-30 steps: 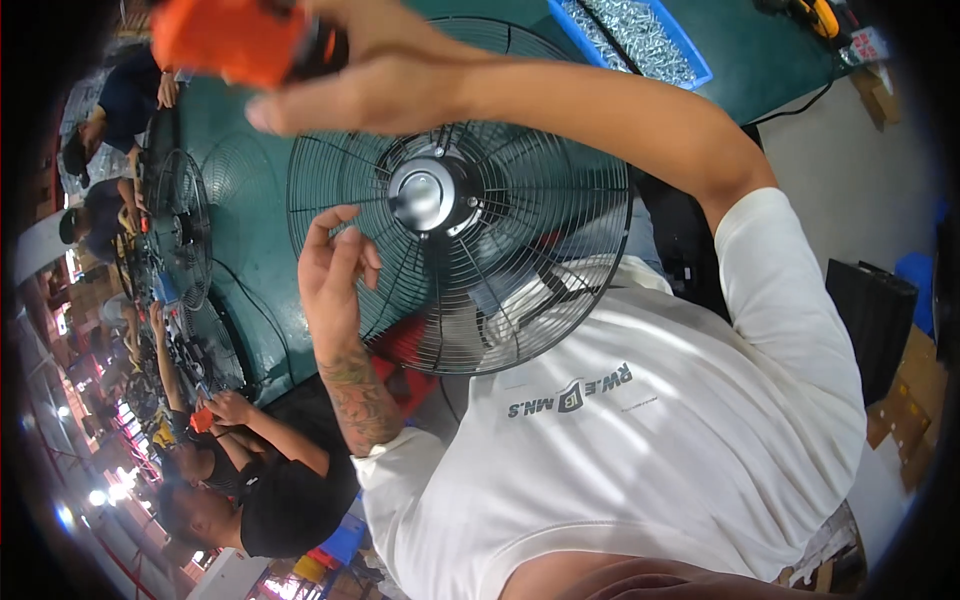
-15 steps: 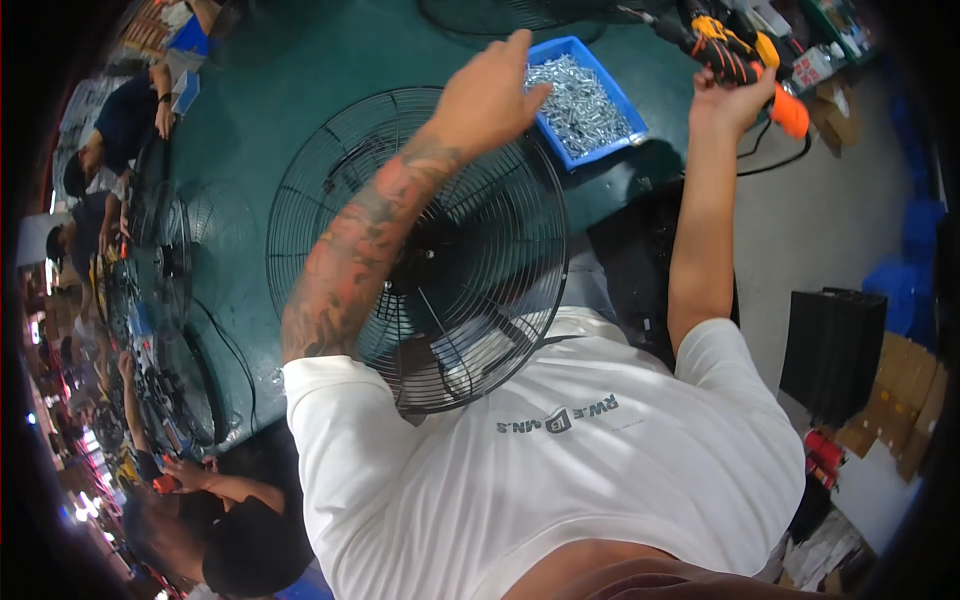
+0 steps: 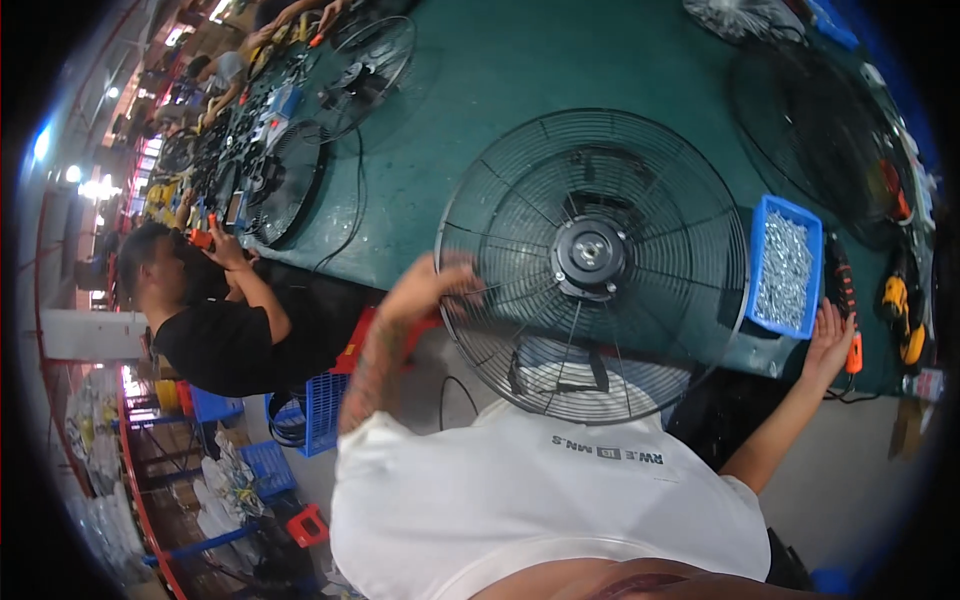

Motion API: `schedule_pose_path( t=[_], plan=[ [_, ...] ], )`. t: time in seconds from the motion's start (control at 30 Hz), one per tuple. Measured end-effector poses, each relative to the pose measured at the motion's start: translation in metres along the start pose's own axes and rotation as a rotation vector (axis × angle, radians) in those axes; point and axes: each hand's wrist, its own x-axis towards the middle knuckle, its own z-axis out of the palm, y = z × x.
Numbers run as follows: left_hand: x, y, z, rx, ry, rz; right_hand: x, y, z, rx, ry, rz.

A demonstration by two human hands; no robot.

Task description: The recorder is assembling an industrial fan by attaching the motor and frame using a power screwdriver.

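Note:
A round black fan guard (image 3: pixel 682 160) with a dark motor hub (image 3: pixel 592 257) at its middle overhangs the near edge of the green table. My left hand (image 3: pixel 425 288) is at the guard's left rim, its fingers smeared by motion, so their grip is unclear. To the right of the guard, my right hand (image 3: pixel 828 345) is open, fingers stretched out, at the near corner of a blue tray (image 3: pixel 756 262) of small silvery screws (image 3: pixel 786 265). Beside that hand lies a black and orange power screwdriver (image 3: pixel 841 275).
Yellow-and-black power drills (image 3: pixel 897 290) lie at the far right. Another fan guard (image 3: pixel 800 110) stands behind the tray. On the left, a co-worker in black (image 3: pixel 225 330) works near more fans (image 3: pixel 285 185). Blue crates (image 3: pixel 328 410) stand below the table on the left.
My right hand has let go of the power screwdriver, which now lies on the table. My left hand has gone from beside the screw tray to the guard's left rim. The view has turned leftward.

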Motion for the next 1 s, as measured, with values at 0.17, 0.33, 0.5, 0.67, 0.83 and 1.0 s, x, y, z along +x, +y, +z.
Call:
schedule_pose_path(
  t=[0.17, 0.33, 0.5, 0.67, 0.83, 1.0],
  plan=[
    [-0.032, -0.038, 0.063, -0.703, 0.096, 0.096, -0.004, 0.006, 0.009, -0.152, -0.096, -0.007],
    [-0.02, -0.015, 0.058, -0.791, 0.107, 0.218, -0.023, 0.015, 0.019, -0.258, 0.173, -0.376],
    [0.041, 0.051, -0.011, -0.746, 0.236, 0.405, -0.048, 0.024, 0.001, -0.361, 0.223, -0.507],
    [0.139, 0.142, -0.117, -0.795, 0.186, 0.642, -0.059, 0.042, -0.007, -0.415, 0.192, -0.655],
    [0.206, 0.192, -0.196, -0.783, 0.395, 0.638, -0.064, 0.052, 0.01, -0.874, 0.312, -0.883],
    [0.24, 0.165, -0.238, -0.854, 0.567, 0.582, -0.07, 0.051, 0.022, -0.866, 0.387, -0.886]
  ],
)
